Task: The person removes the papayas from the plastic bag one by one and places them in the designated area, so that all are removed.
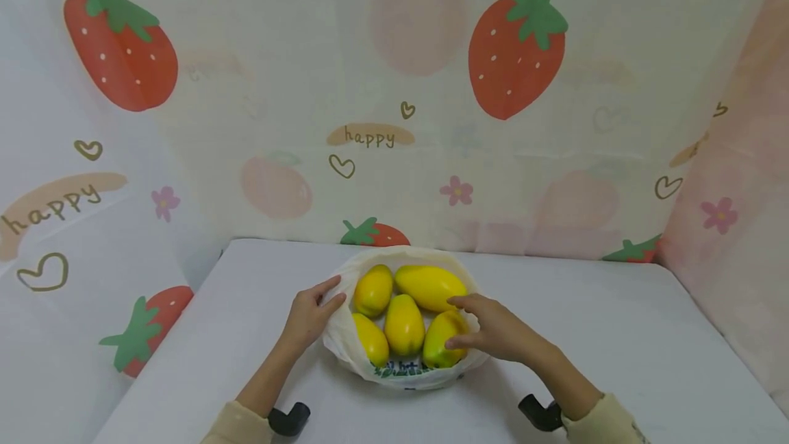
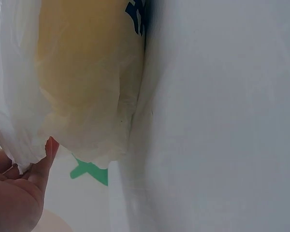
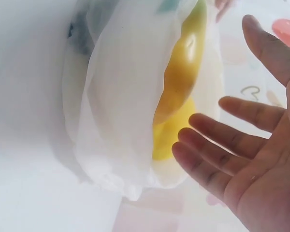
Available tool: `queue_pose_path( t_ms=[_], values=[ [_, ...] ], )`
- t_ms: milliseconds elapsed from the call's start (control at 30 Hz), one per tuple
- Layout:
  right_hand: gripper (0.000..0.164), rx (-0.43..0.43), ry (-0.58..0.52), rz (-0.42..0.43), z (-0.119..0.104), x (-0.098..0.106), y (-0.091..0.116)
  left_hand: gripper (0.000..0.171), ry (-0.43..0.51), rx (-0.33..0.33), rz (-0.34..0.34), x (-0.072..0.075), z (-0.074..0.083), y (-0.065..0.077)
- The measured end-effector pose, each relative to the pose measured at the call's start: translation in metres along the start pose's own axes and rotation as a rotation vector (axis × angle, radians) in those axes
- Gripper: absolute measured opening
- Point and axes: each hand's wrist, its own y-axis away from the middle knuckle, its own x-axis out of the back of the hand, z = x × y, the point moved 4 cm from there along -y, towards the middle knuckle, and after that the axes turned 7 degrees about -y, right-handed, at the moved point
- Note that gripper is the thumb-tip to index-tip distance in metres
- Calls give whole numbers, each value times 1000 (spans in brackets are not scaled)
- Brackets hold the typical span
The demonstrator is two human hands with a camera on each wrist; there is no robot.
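A white plastic bag with printing on its front stands on the table, its mouth spread wide. Several yellow mangoes lie inside, and the front right one is tinged green. At the bag's left rim, my left hand holds the thin plastic between thumb and fingers; the left wrist view shows the bag's edge running into that hand. My right hand reaches over the right rim with thumb and fingers apart. Seen from the right wrist, its fingers are spread and hold nothing, close beside the bag's mouth.
The bag rests on a white-covered table. Behind it hangs a backdrop printed with strawberries, hearts and flowers, which also covers both sides. A black curved piece sits at the left wrist, another at the right.
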Motion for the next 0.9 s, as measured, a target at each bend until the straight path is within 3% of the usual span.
queue_pose_path(
  t_ms=[900],
  values=[
    [45,298,328,-258,-20,-10,-9,46,29,-1,5,1,-3,1]
  ],
)
